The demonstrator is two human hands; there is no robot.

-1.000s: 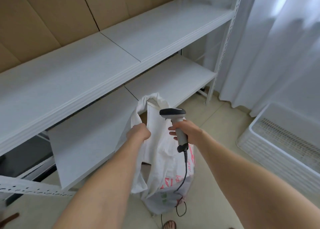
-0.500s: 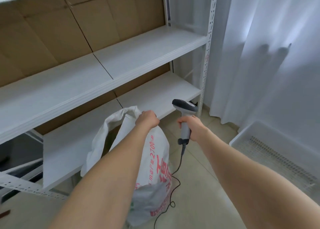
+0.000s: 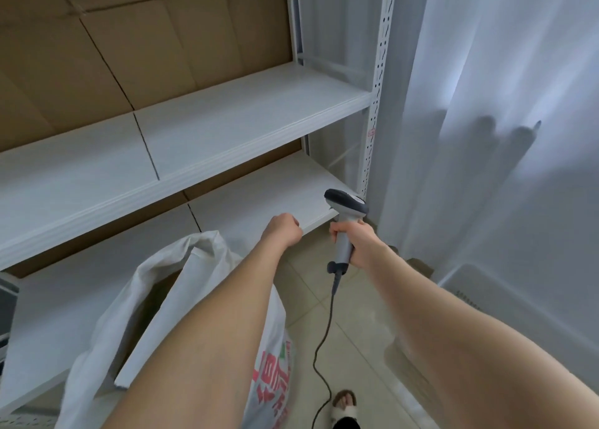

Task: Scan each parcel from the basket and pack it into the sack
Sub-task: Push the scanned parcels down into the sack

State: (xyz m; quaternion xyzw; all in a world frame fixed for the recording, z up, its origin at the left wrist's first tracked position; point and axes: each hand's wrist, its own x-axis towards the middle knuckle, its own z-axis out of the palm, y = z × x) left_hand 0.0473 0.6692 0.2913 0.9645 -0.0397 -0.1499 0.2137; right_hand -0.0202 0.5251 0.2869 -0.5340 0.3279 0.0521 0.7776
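The white sack with red print stands open on the floor at lower left, with something brown showing inside its mouth. My left hand is curled into a fist above and to the right of the sack's rim, holding nothing. My right hand grips the grey handle of the barcode scanner, whose dark head points left toward the shelf. Its black cable hangs down to the floor. The white basket sits at the right, dim behind a sheer curtain. No parcel shows clearly.
A white metal shelf unit with bare boards fills the left and centre, backed by brown cardboard. White curtains hang on the right. My foot in a sandal stands on the tiled floor beside the cable.
My left hand has let go of the sack's rim and moved up and right. The sack has sunk toward the lower left. My view has lifted, and the scanner has risen with it.
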